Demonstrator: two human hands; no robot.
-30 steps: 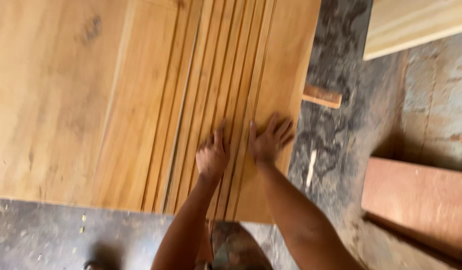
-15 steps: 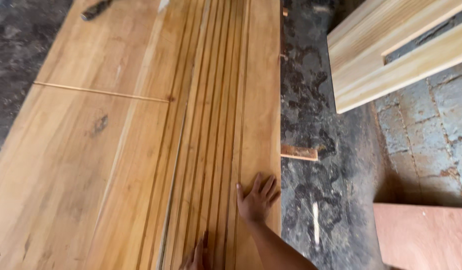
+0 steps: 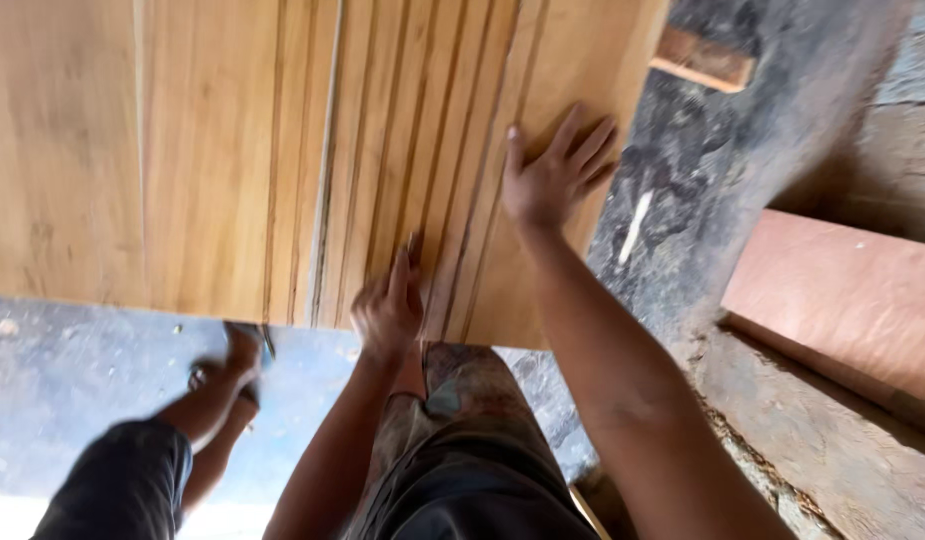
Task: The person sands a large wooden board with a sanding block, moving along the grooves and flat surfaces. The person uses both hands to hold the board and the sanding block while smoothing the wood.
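Several narrow wooden strips lie side by side between wide boards on the ground. My right hand rests flat, fingers spread, on the rightmost wide board near its end. My left hand presses its fingertips on the near ends of the narrow strips, fingers partly curled. Neither hand grips anything.
A reddish board lies at the right on the rough floor. A small wood offcut sits at the top right, and a pale splinter lies beside the boards. My legs and a sandalled foot show at the bottom.
The view tipped back down towards the near ends of the boards. My left hand is in sight again on the strip ends. My right hand stays flat on the right board.
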